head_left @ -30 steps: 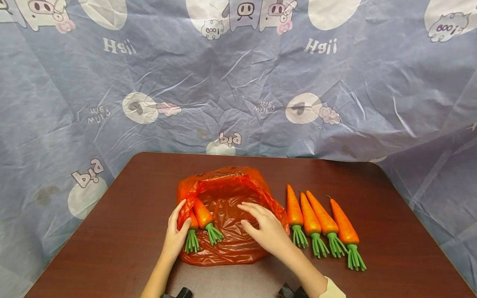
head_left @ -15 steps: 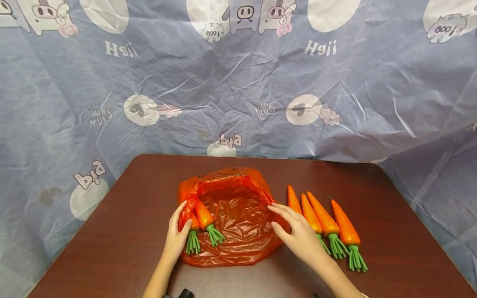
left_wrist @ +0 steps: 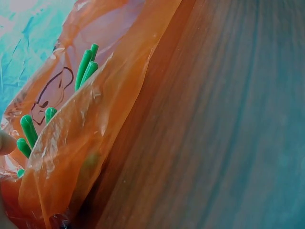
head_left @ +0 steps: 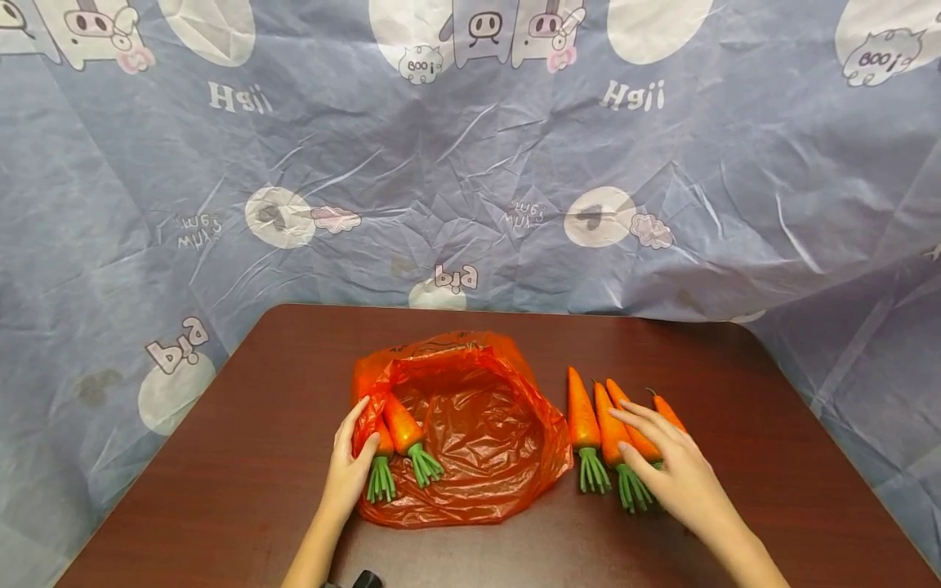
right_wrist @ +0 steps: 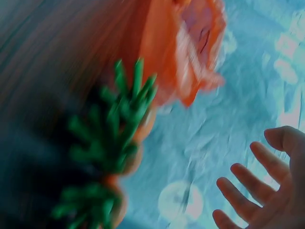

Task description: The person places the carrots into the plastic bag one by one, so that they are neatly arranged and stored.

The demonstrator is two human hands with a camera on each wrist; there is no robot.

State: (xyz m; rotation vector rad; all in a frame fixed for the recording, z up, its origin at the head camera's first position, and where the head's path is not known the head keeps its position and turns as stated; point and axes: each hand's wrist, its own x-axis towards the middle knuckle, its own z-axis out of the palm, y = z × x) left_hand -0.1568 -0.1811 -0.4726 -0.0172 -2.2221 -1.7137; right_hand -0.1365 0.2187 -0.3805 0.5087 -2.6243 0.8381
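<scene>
An orange-red plastic bag (head_left: 478, 482) lies on the table with its mouth gaping toward me. Inside it, at the left, rest two carrots; one carrot (head_left: 400, 425) shows whole with its green stem stubs, the other is partly covered. My left hand (head_left: 345, 465) holds the bag's left rim between thumb and fingers, beside those carrots. To the bag's right lie several more carrots in a row, the nearest carrot (head_left: 583, 416) close to the bag's edge. My right hand (head_left: 680, 474), fingers spread and holding nothing, is over the right part of that row and hides some carrots.
The dark brown table (head_left: 250, 441) has rounded far corners. Behind it hangs a creased blue-grey cloth (head_left: 441, 155) printed with cartoon figures. A small black object (head_left: 366, 579) shows at the bottom edge, near the left forearm.
My right hand has moved right, from over the bag's mouth, past its right rim, to above the carrot row. The left hand has stayed at the bag's left rim.
</scene>
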